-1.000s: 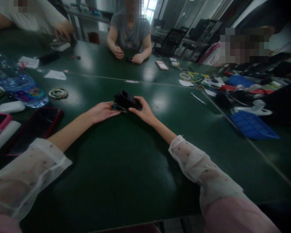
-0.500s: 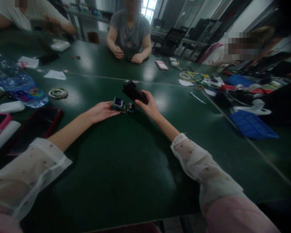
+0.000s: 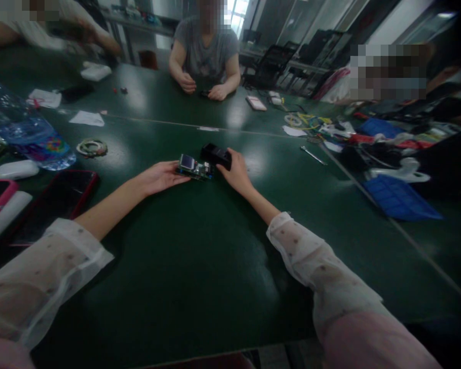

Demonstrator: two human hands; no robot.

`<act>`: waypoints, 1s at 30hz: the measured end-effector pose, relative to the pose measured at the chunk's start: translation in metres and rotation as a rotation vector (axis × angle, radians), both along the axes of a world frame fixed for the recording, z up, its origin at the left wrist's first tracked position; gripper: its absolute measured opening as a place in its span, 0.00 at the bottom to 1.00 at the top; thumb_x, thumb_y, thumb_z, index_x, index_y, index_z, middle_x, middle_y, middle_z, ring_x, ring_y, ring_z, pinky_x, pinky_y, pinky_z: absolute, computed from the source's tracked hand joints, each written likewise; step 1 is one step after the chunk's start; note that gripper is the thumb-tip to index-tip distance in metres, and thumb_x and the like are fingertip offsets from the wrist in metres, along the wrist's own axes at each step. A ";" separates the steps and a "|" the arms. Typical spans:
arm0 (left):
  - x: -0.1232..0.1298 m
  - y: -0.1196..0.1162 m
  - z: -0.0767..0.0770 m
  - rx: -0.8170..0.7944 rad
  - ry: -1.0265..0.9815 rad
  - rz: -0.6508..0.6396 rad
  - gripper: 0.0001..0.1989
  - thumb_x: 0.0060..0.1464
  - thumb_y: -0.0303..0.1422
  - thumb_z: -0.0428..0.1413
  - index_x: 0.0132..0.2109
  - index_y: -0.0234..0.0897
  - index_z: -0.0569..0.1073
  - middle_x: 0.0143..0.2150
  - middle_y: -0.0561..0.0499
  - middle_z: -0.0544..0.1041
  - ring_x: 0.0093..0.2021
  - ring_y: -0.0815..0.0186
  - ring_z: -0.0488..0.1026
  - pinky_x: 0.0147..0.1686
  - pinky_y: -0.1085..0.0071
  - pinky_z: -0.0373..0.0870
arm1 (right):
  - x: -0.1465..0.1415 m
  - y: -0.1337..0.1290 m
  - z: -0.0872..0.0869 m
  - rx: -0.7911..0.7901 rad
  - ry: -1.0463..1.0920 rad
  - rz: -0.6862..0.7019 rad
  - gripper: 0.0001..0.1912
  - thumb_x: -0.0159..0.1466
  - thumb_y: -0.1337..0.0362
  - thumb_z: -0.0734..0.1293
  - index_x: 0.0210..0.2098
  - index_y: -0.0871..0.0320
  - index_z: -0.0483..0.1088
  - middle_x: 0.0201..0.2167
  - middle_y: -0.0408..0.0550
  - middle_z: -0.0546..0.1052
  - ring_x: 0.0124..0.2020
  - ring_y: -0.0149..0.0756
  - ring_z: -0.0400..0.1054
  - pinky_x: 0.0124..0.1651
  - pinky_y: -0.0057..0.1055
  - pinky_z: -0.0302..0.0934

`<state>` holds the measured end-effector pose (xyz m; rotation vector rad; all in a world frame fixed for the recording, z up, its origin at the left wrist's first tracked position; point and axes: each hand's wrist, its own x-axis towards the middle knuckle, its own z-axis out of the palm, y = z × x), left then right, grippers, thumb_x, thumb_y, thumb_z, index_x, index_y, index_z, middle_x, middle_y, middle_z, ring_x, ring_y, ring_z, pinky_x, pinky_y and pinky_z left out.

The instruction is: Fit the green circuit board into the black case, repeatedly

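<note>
- Two grips, both taken, out over green table [image 3: 169, 266]
- L hand [image 3: 157, 178]: loose hold, fingers nearly straight, has L end of circuit board [image 3: 202, 173]; board sticks out from that grip toward R hand [image 3: 238, 169]
- Small screen [image 3: 187, 162] sits on board, face up, right by L grip
- R hand: thumb & fingers closed on R end of black case [image 3: 214, 155]; case reaches L from grip, just beyond board's R end; can't tell if the 2 touch
- Coiled cable [image 3: 92, 148]: L of L grip, a bit farther out; bottle [image 3: 42, 143] farther L again
- Phone w/ red edge [image 3: 61, 195]: L of L grip & nearer me
- Wrench [image 3: 313, 155]: R of R grip, well apart; blue tray [image 3: 401, 197] farther R, slightly nearer me
- Co-worker in grey T-shirt [image 3: 207, 48]: across table, beyond both grips
</note>
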<state>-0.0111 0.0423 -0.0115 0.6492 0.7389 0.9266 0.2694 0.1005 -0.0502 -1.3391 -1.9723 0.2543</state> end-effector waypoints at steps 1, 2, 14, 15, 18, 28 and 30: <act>0.000 0.000 0.000 -0.001 -0.001 0.000 0.20 0.58 0.15 0.49 0.55 0.26 0.73 0.48 0.40 0.82 0.51 0.56 0.80 0.65 0.56 0.67 | 0.000 0.000 -0.001 0.000 -0.012 -0.004 0.36 0.62 0.62 0.70 0.67 0.59 0.58 0.59 0.62 0.68 0.63 0.59 0.61 0.66 0.60 0.57; 0.000 0.000 0.000 -0.003 -0.003 0.001 0.20 0.58 0.15 0.49 0.55 0.26 0.73 0.49 0.40 0.81 0.52 0.56 0.80 0.65 0.56 0.67 | -0.001 0.000 -0.003 -0.001 -0.015 -0.012 0.38 0.62 0.61 0.70 0.69 0.58 0.56 0.59 0.62 0.67 0.63 0.60 0.60 0.65 0.62 0.57; -0.004 0.001 -0.003 0.000 -0.020 -0.026 0.21 0.58 0.16 0.49 0.56 0.26 0.73 0.52 0.38 0.80 0.55 0.54 0.79 0.65 0.55 0.67 | 0.001 0.001 0.000 0.054 0.016 -0.061 0.42 0.69 0.41 0.58 0.74 0.45 0.37 0.62 0.58 0.62 0.60 0.60 0.59 0.61 0.64 0.58; -0.004 0.001 -0.003 -0.002 -0.022 -0.026 0.21 0.58 0.16 0.49 0.57 0.26 0.72 0.51 0.38 0.80 0.55 0.54 0.78 0.65 0.55 0.66 | 0.000 0.000 0.000 0.052 0.022 -0.053 0.42 0.69 0.40 0.58 0.74 0.45 0.36 0.62 0.58 0.61 0.61 0.60 0.59 0.61 0.64 0.58; -0.003 0.000 -0.002 -0.006 -0.016 -0.031 0.20 0.60 0.17 0.49 0.58 0.27 0.72 0.51 0.38 0.81 0.54 0.54 0.79 0.65 0.54 0.66 | -0.001 -0.002 0.003 0.046 0.026 -0.026 0.43 0.69 0.40 0.57 0.74 0.45 0.35 0.64 0.58 0.60 0.63 0.60 0.57 0.61 0.64 0.58; 0.000 -0.001 0.001 -0.018 -0.007 -0.041 0.19 0.60 0.18 0.49 0.56 0.27 0.72 0.48 0.39 0.82 0.51 0.55 0.81 0.66 0.53 0.64 | -0.004 -0.007 0.006 0.068 -0.119 0.024 0.35 0.70 0.50 0.61 0.73 0.45 0.48 0.66 0.56 0.60 0.67 0.59 0.55 0.63 0.61 0.59; 0.000 -0.002 0.002 -0.025 -0.002 -0.039 0.18 0.60 0.18 0.48 0.54 0.28 0.73 0.47 0.40 0.82 0.50 0.56 0.81 0.65 0.54 0.65 | -0.003 -0.007 0.007 0.060 -0.117 0.017 0.34 0.68 0.55 0.63 0.72 0.48 0.51 0.62 0.57 0.63 0.64 0.59 0.58 0.62 0.62 0.60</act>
